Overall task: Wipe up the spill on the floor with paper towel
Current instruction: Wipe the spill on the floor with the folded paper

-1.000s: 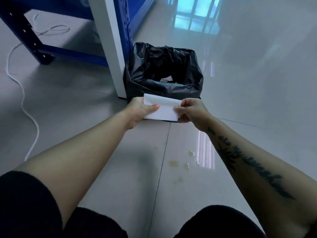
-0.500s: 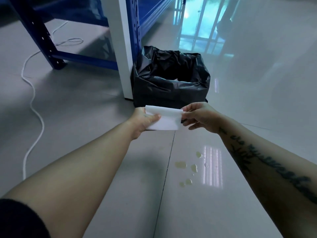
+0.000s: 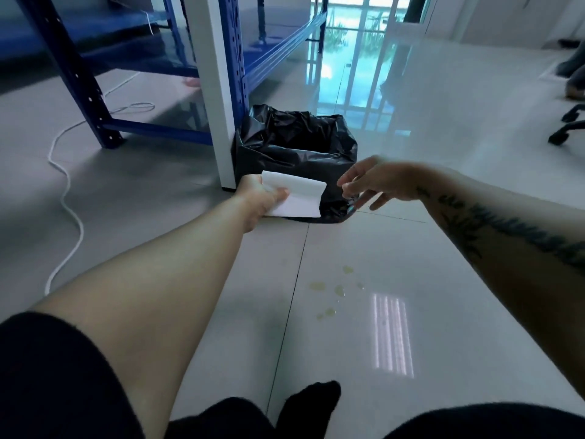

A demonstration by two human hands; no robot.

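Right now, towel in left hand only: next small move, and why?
Probably bring the left hand down and back toward the spill. It alone pinches the folded paper towel, held up in front of the bin; the yellowish drops lie unwiped, nearer the person. The right hand is open.

I see a glossy pale tiled floor [image 3: 443,191] that reflects a bright window [image 3: 357,14], a blue metal shelf rack [image 3: 79,74] with a white post [image 3: 215,90] at left, a white cord [image 3: 68,198] on the floor, and a chair base [image 3: 566,128] far right
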